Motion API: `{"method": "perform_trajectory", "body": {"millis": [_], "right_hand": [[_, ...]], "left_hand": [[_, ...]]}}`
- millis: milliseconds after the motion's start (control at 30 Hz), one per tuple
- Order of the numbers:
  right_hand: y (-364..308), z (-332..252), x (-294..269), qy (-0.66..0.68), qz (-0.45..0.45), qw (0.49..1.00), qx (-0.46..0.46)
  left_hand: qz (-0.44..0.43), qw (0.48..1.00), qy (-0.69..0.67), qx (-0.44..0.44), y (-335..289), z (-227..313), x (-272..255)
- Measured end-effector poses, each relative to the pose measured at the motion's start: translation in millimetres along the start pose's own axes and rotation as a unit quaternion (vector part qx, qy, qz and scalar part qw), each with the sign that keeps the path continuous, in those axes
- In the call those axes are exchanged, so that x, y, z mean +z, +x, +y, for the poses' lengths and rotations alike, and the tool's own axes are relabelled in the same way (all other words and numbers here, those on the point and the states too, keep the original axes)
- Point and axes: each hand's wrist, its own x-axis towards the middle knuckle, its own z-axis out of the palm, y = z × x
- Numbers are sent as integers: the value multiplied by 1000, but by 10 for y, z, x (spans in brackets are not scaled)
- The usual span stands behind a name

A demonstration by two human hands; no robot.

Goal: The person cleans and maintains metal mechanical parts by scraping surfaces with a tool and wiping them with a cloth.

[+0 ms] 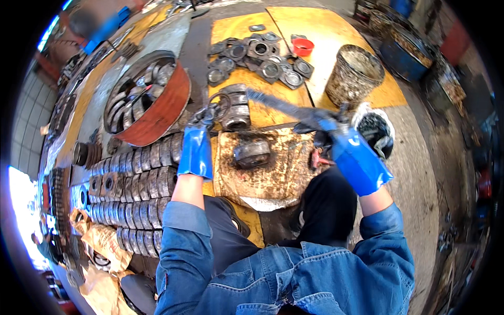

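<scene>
Currently, the person's left hand (206, 116), in a blue-cuffed glove with dark, grimy fingers, pinches a thin dark ring (229, 102) that stands up beyond the fingertips, just in front of a short stack of round metal parts (235, 116). The right hand (326, 125), gloved alike, has its fingers wrapped around the near end of a long, narrow grey tool (281, 104); the tool is blurred, so its exact kind cannot be told, and it reaches leftward across the work area, its far end near the stack and well apart from the ring. Between the two gloves and nearer the person's body, a dark, greasy metal block (252, 154) lies on a stained, brownish mat (283, 178), touched by neither hand. A red-handled tool (317, 159) rests at the mat's right side, below the right hand. Just beside the right glove stands a pale-rimmed bucket (387, 126) with a dark inside, and beyond it a taller, mud-crusted bucket (347, 84). Farther off, on yellow sheeting (328, 23), square grey plates with round centres (270, 70) lie heaped near a small red dish (303, 47). To the left, a wide reddish tub (163, 113) holds curved metal pieces (137, 105), and rows of dark cylindrical parts (137, 186) lie nearer the person, beside the left forearm.
</scene>
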Motion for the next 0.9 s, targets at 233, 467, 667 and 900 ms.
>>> {"method": "perform_trajectory", "body": {"millis": [233,467,667,900], "right_hand": [[662,786,341,164,24,959,230],[796,937,383,287,44,895,337],[805,1065,257,285,-33,918,274],[653,970,270,274,-63,905,319]], "left_hand": [[-10,1000,-10,-20,-362,504,367],[-21,988,79,128,-330,381,284],[-70,961,228,139,-313,248,193],[-149,977,143,-52,-334,101,35]]}}
